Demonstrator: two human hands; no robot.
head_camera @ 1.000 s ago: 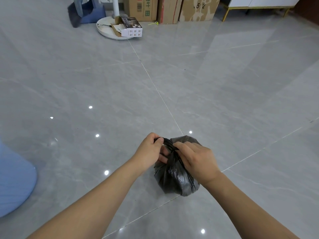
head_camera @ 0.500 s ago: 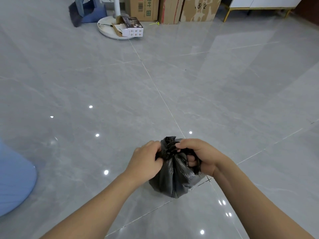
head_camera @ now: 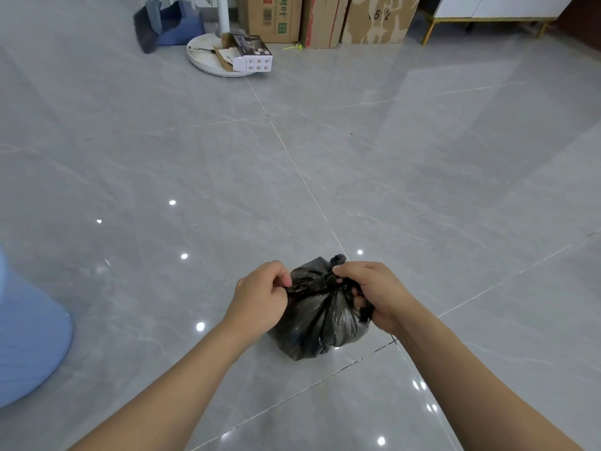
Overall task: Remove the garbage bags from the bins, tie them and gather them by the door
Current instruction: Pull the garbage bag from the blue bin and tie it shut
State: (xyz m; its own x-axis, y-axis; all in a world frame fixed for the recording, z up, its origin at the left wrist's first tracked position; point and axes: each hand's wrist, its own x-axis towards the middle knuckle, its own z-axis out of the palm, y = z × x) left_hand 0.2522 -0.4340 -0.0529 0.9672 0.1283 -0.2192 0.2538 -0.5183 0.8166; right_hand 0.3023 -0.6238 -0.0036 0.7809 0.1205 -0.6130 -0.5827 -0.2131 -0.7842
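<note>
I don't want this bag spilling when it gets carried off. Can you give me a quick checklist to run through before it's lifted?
1. Both hands on the bag neck: ok; left hand and right hand pinch the gathered plastic.
2. Black garbage bag mouth gathered shut: ok.
3. Knot finished: cannot tell, fingers cover it.
4. Bag resting on the floor: ok.
5. Tears or leaks: none visible; underside hidden, cannot tell.

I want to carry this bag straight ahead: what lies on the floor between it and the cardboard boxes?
In the head view, only bare grey floor lies between the black garbage bag and the cardboard boxes.
</note>
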